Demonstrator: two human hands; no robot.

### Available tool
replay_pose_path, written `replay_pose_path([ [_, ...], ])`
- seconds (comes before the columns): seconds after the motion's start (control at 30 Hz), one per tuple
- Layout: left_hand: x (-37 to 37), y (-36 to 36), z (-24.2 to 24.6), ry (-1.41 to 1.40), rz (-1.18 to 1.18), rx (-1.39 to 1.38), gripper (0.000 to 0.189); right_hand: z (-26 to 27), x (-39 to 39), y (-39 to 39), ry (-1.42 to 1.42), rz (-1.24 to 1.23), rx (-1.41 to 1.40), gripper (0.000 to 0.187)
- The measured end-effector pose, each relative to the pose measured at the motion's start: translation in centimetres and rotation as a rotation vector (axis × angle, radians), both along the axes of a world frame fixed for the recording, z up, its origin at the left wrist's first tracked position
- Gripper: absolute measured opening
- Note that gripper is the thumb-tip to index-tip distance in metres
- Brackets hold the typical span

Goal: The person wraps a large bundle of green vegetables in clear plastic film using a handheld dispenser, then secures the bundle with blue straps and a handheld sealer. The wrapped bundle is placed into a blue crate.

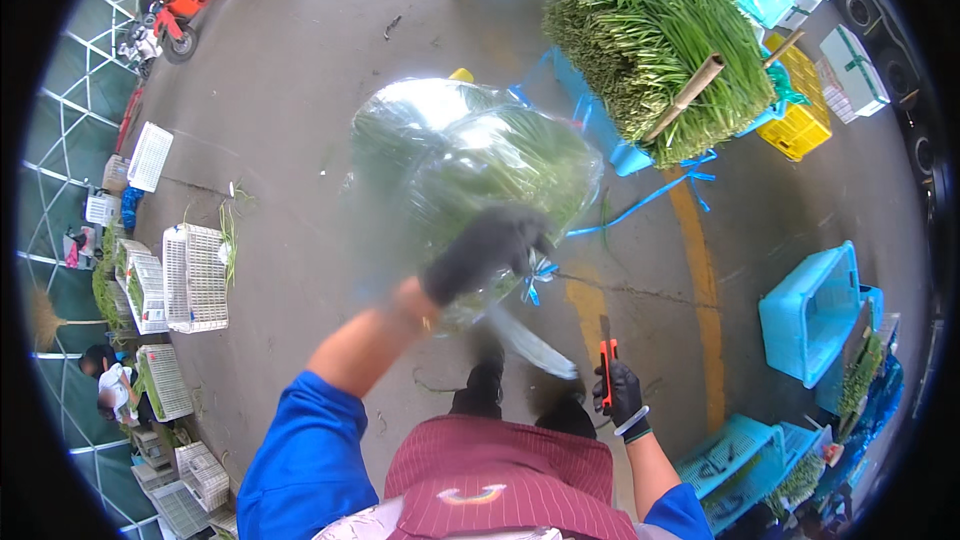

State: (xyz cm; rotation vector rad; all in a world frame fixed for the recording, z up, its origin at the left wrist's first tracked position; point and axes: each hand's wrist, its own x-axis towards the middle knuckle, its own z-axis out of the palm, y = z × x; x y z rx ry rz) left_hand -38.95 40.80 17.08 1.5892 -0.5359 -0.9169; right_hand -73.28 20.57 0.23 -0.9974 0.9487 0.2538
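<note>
A large clear plastic bag [480, 157] of green leafy stalks stands before me. My left hand [491, 251], in a dark glove, is across its near side with the fingers bent; blur hides whether they grip the film. Just beyond those fingertips is a knotted blue tie [537, 282]. A strip of clear film [536, 345] trails from the bag towards my feet. Low on the right, my gloved right hand [624, 397] holds a red and black utility knife [607, 367], its blade pointing away from me and apart from the bag.
Long green stalks [652, 37] are heaped on a blue crate [592, 116], with a bamboo stake [686, 94] beside them. Blue crates [810, 315] stand right, white crates [196, 277] left. Blue strapping [637, 204] lies on the floor. A person [116, 390] is at far left.
</note>
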Motion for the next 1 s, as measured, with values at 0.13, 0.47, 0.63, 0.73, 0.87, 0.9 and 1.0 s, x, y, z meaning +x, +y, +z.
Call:
replay_pose_path([
  [0.13, 5.3, 2.9, 1.7, 0.139, 0.023, -0.113, 0.029, 11.3, -2.1, 3.2, -0.025, 0.208, -0.044, 0.03],
  [0.47, 9.5, 6.6, 7.2, -0.219, -0.04, -0.102, 0.027, 21.6, 0.0, 4.9, -0.065, 0.234, -0.325, 0.026],
  [0.63, 9.5, 7.7, 9.3, -0.232, -0.03, -0.164, 0.028, 30.0, 3.5, 4.3, -0.078, 0.616, 0.203, 0.025],
  [0.73, 8.8, 6.8, 11.7, -0.087, -0.08, -0.221, 0.028, 32.9, 5.9, 7.1, 0.063, 1.089, 0.307, 0.024],
  [0.87, 7.0, 2.6, 11.7, -0.198, -0.325, -0.359, 0.025, 25.9, 7.6, 13.2, 0.175, 0.922, 0.546, 0.018],
  [0.9, 6.0, 0.5, 11.3, -0.079, -0.383, -0.351, 0.024, 23.7, 8.4, 15.8, 0.404, 0.761, 0.541, 0.011],
  [1.0, 4.6, -1.0, 13.0, 0.015, -0.45, -0.134, 0.02, 14.2, 10.8, 24.8, -0.704, 1.376, -0.454, 0.015],
])
